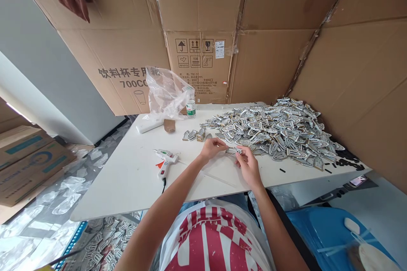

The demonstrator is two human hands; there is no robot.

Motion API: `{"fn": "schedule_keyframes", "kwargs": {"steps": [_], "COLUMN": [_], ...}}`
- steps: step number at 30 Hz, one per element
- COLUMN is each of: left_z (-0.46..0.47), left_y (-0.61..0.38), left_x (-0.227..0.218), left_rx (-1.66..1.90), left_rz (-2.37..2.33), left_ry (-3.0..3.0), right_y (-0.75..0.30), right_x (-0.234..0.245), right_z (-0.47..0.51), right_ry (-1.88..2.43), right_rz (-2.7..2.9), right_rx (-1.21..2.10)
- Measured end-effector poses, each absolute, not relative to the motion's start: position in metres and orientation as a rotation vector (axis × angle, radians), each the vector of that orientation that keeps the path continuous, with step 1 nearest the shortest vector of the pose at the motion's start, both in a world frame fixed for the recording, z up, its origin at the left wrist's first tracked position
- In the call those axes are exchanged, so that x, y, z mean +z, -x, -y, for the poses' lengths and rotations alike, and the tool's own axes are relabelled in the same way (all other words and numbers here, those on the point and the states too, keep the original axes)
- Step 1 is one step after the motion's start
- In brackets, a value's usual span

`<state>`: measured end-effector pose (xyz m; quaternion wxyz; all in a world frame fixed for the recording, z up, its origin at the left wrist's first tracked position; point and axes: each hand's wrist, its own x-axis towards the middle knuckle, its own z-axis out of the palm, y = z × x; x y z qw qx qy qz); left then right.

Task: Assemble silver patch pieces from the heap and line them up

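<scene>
Fingers of the left hand (pixel 212 149) and right hand (pixel 249 165) are pinched together on opposite ends of one small clip (pixel 233 151), held over the table (pixel 127 178) just in front of a big pile of similar clips (pixel 273 131); both hands are probably used so that so slight a piece can be kept steady. Left of the pile, a white glue gun (pixel 165 162) is laid down, its nozzle turned away from the body, presumably for safety. At the pile's left edge, a few loose clips (pixel 200 134) are set apart, perhaps for easy reach. Behind these, a labelled bottle (pixel 190 109) is stood beside a crumpled clear bag (pixel 167 89), whose contents cannot be made out. Well below and left of the pile, more clips are held in what looks like a blue-edged crate (pixel 72 241)
</scene>
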<state>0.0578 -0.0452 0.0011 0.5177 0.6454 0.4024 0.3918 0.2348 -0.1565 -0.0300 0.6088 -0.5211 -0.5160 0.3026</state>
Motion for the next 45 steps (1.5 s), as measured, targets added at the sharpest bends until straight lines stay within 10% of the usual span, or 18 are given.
{"fn": "schedule_keyframes", "kwargs": {"steps": [45], "left_z": [0.066], "left_y": [-0.064], "left_x": [0.017], "left_rx": [0.868], "left_rz": [-0.851], "left_ry": [-1.913], "right_y": [-0.235], "right_x": [-0.026], "right_z": [0.160], "right_ry": [1.206], "right_rz": [1.220], "right_rx": [0.723]}}
